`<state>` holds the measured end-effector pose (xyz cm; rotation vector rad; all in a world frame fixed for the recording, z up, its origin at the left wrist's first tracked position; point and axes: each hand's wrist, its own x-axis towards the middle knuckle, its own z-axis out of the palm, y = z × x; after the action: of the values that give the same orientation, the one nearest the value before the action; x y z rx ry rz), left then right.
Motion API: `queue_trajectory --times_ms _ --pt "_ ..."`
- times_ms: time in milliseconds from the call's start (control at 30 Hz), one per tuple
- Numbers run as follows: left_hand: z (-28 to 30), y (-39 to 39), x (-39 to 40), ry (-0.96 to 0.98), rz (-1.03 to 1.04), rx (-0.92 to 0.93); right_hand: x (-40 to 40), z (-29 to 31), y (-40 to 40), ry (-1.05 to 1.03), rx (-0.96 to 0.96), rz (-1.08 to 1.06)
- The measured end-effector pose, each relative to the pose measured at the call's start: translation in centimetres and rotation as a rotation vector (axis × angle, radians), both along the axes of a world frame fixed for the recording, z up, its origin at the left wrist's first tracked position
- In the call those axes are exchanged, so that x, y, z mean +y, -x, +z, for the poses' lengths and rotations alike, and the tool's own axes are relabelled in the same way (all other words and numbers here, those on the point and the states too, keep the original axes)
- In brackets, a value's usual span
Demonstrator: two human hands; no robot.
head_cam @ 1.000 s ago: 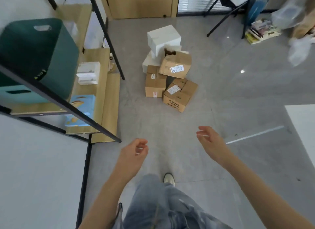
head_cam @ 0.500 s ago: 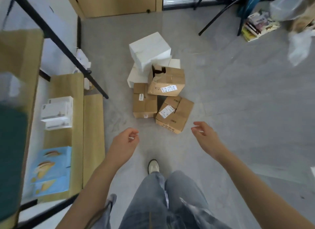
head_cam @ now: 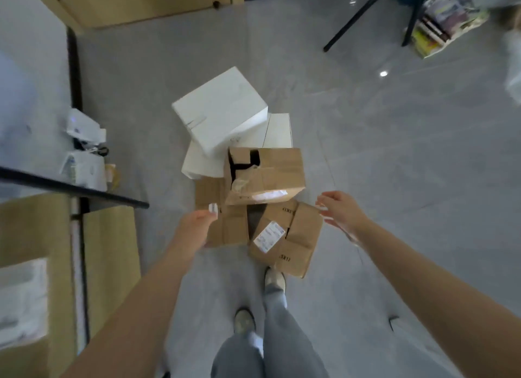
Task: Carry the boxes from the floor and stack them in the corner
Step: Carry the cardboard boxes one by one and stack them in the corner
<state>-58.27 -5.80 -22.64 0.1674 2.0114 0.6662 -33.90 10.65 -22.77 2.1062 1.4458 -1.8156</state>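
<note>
A pile of boxes lies on the grey floor in front of me. A big white box (head_cam: 220, 110) sits tilted on top of flatter white boxes (head_cam: 277, 131). A torn brown carton (head_cam: 270, 172) rests on two lower brown cartons, one on the left (head_cam: 228, 228) and one with a label on the right (head_cam: 287, 236). My left hand (head_cam: 194, 227) reaches over the left carton, fingers loosely bent, holding nothing. My right hand (head_cam: 339, 211) hovers open beside the right edge of the labelled carton, apart from it.
A wooden shelf unit with a black metal frame (head_cam: 70, 189) stands at my left, with small white items (head_cam: 84, 166) on the floor beside it. A wooden door (head_cam: 146, 0) is ahead. Black chair legs (head_cam: 355, 17) and stacked books (head_cam: 442, 19) lie far right.
I have walked closer to the pile, which now lies just in front of my feet. Both hands have stretched forward to either side of the brown cartons.
</note>
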Motion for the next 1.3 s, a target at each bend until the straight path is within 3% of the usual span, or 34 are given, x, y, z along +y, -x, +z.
queue_trajectory --times_ms 133,300,500,633,733,967,1100,1300 --pt "-9.3 4.1 8.5 0.021 0.133 -0.037 8.5 -9.0 3.3 0.004 -0.006 -0.074" --pt "-18.4 7.3 15.6 0.021 0.152 -0.049 13.9 -19.1 7.2 -0.079 -0.197 0.106" --pt "-26.1 9.6 20.2 0.082 0.283 -0.205 17.4 -28.3 9.5 -0.089 -0.232 0.062" --pt "-28.7 9.5 21.6 0.101 0.285 -0.241 17.6 -31.3 10.0 0.003 -0.130 -0.002" --pt "-29.0 9.3 21.1 0.112 0.250 -0.228 17.1 -31.1 10.1 0.041 -0.063 -0.047" --pt "-24.2 7.0 18.5 0.051 0.012 0.073 14.2 -24.1 8.1 0.224 -0.037 -0.147" --pt "-18.3 5.8 15.1 0.037 0.024 0.127 10.6 -18.3 6.0 0.165 -0.094 -0.347" --pt "-6.2 3.5 8.8 0.058 0.171 0.133 3.4 -6.2 4.0 0.086 -0.128 -0.380"
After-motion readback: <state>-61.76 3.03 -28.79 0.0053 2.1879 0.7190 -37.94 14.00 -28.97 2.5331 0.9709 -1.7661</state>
